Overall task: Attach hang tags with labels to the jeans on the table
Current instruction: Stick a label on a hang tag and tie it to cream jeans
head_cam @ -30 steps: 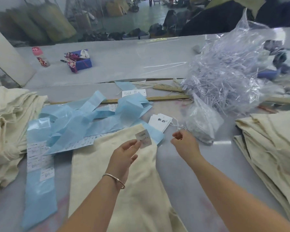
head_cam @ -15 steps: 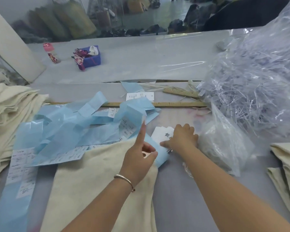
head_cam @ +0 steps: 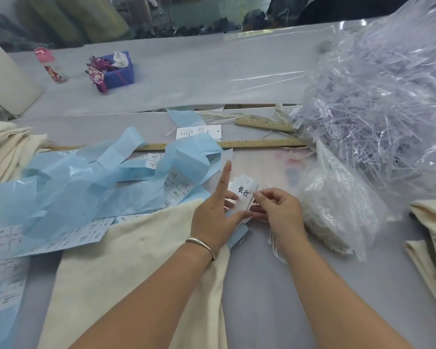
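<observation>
Bare table (head_cam: 275, 285) between jeans (head_cam: 126, 273) and bag (head_cam: 337, 205) (clear plastic).

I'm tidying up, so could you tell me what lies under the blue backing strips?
Under the blue strips show the cream jeans, a wooden ruler and the table; anything else beneath is covered.
</observation>
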### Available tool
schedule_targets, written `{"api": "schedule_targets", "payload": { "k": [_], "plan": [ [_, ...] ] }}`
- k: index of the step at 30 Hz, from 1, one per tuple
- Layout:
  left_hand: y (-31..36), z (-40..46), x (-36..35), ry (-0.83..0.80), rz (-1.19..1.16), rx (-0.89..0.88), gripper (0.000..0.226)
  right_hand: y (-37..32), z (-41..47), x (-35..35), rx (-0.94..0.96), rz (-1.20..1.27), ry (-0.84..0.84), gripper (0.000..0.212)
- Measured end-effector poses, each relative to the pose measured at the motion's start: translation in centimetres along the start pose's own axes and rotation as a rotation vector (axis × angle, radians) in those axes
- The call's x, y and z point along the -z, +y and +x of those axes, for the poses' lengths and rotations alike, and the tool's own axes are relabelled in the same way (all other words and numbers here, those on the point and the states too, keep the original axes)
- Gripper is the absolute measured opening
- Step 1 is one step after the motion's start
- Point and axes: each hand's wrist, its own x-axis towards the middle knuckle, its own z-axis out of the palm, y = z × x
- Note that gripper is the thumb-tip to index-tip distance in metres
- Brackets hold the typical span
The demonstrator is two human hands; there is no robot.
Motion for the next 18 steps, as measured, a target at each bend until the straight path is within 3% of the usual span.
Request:
{"api": "schedule_targets", "payload": {
  "k": [18],
  "plan": [
    [-0.38,0.23,-0.41,0.066,-0.063,0.071,0.099,0.34,-0.13,-0.02,0.07,-0.11,-0.01,0.018]
  ]
}}
